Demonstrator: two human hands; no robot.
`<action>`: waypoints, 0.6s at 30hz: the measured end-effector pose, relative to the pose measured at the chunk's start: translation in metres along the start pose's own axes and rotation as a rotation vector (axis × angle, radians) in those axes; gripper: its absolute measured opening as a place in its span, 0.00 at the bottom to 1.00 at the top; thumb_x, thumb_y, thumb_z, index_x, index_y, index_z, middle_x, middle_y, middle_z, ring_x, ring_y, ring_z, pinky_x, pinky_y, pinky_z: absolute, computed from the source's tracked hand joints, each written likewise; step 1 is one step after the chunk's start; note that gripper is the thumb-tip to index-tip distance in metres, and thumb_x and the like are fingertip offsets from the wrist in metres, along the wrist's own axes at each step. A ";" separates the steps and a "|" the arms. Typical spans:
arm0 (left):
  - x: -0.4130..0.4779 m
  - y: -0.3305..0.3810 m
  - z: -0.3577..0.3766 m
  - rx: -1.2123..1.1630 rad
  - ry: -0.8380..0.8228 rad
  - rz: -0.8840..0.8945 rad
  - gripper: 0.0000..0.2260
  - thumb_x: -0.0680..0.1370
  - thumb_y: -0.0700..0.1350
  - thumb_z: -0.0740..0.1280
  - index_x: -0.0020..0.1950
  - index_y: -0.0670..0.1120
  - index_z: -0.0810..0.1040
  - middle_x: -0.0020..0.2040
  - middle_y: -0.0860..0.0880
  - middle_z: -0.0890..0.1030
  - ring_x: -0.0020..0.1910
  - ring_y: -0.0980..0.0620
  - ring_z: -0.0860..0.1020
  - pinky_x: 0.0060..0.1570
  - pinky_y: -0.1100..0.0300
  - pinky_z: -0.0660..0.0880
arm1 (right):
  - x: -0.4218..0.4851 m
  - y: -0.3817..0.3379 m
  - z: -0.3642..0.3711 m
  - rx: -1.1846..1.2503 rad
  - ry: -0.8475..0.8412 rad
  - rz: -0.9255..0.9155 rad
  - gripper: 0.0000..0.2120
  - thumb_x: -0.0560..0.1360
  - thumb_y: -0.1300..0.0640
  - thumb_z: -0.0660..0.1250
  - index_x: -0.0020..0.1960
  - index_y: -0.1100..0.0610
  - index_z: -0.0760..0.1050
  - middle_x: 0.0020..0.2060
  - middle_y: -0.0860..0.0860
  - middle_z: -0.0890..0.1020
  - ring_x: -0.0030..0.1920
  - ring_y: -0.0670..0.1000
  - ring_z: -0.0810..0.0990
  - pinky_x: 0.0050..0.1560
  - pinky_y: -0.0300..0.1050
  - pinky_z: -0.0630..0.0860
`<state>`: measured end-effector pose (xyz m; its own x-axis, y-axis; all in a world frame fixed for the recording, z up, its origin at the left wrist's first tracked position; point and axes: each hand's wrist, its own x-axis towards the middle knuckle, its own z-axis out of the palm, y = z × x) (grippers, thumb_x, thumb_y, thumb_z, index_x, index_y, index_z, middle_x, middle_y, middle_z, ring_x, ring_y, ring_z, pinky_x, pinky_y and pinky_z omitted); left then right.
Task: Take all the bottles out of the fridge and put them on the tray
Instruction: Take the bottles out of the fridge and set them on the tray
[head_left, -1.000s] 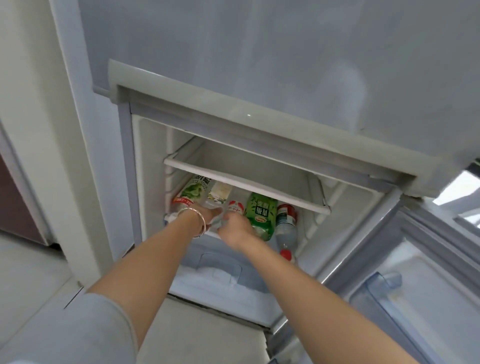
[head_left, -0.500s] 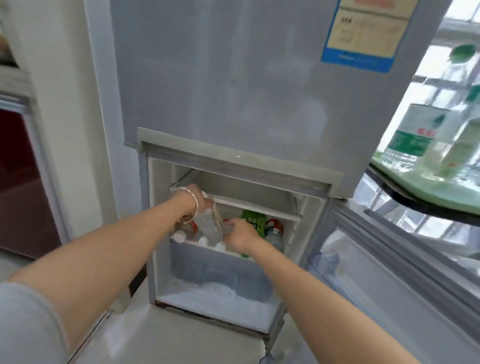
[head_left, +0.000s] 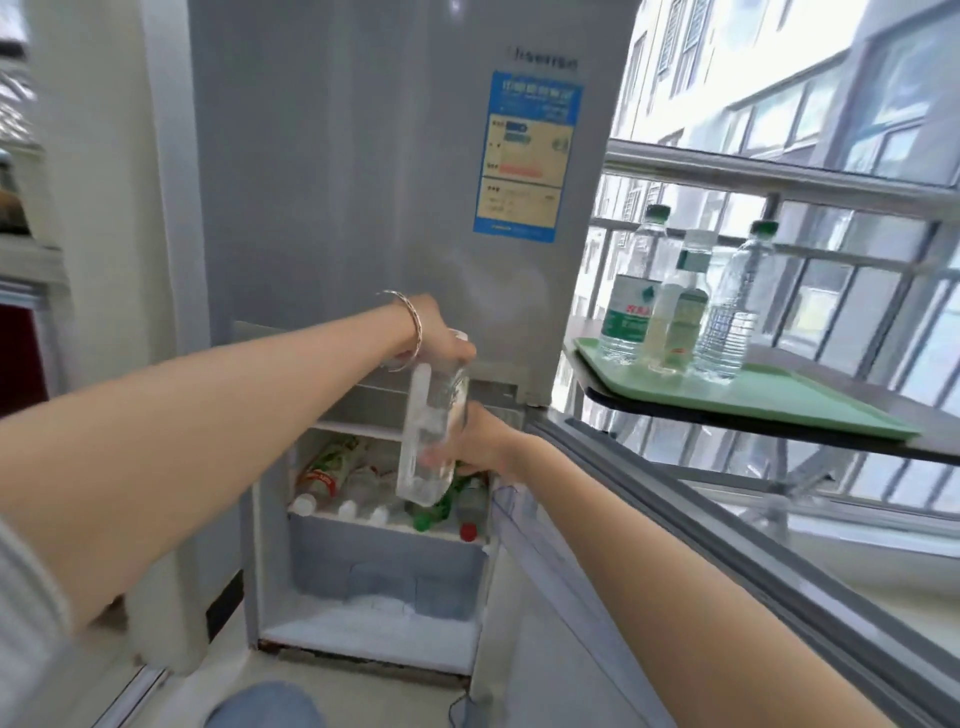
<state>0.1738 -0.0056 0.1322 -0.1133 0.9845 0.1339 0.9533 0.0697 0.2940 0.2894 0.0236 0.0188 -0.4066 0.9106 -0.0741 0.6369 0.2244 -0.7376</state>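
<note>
My left hand grips a clear water bottle by its top, so it hangs upright in front of the open lower fridge compartment. My right hand reaches in behind it, fingers curled over a green bottle lying on the shelf. Several more bottles lie there, among them a red-labelled one and a red-capped one. To the right, a green tray on a dark table carries three upright bottles.
The fridge's lower door stands open to the right, under the table's edge. A frosted drawer sits below the shelf. The closed upper door carries a blue sticker. A window with a railing lies behind the tray.
My left hand has drawn the clear bottle out of the shelf and raised it upright. My view has tilted up and the tray has come into sight. My right hand stays at the shelf.
</note>
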 end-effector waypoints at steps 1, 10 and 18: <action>-0.005 0.011 -0.007 -0.010 0.010 0.014 0.17 0.65 0.59 0.67 0.33 0.45 0.70 0.31 0.47 0.72 0.29 0.46 0.69 0.30 0.61 0.65 | -0.010 -0.001 -0.008 0.079 0.042 -0.003 0.47 0.57 0.48 0.83 0.69 0.58 0.64 0.63 0.54 0.74 0.60 0.55 0.77 0.56 0.51 0.80; -0.035 0.120 -0.053 -0.295 0.361 0.341 0.16 0.69 0.59 0.70 0.36 0.46 0.74 0.33 0.50 0.73 0.32 0.51 0.72 0.27 0.61 0.64 | -0.092 -0.021 -0.096 0.488 0.391 -0.200 0.28 0.67 0.59 0.78 0.61 0.61 0.70 0.51 0.55 0.80 0.44 0.49 0.82 0.41 0.41 0.82; -0.022 0.213 -0.044 -0.536 0.544 0.523 0.26 0.78 0.61 0.56 0.61 0.41 0.73 0.56 0.44 0.79 0.51 0.47 0.78 0.46 0.57 0.71 | -0.116 0.009 -0.189 0.426 0.897 -0.175 0.37 0.59 0.40 0.78 0.60 0.59 0.74 0.51 0.53 0.84 0.49 0.53 0.84 0.51 0.53 0.82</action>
<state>0.3675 -0.0197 0.2334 0.0495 0.6492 0.7590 0.6784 -0.5796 0.4514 0.4663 -0.0148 0.1472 0.2825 0.8411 0.4613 0.2569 0.3970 -0.8812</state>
